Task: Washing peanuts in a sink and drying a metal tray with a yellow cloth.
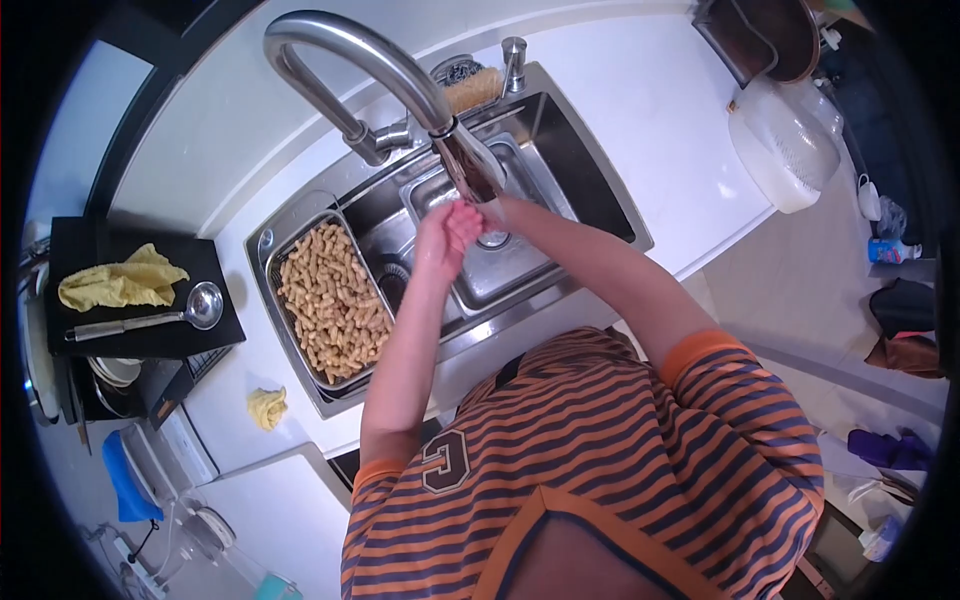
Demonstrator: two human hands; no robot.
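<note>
My left hand is held up over the stainless steel sink, its fingers curled near the spray head of the faucet. Beside it, my right hand is close under the spray head and partly hidden by the left hand and the water. Nothing can be made out in either hand. Under them sits a steel basin inside the sink. A rectangular strainer basket of unshelled peanuts rests at the sink's left end, beside my left forearm.
Behind the sink stand a soap dispenser and a scrubbing sponge. On a black rack at left lie a yellow cloth and a steel ladle. Another yellow cloth is on the counter; a whitish translucent container stands at right.
</note>
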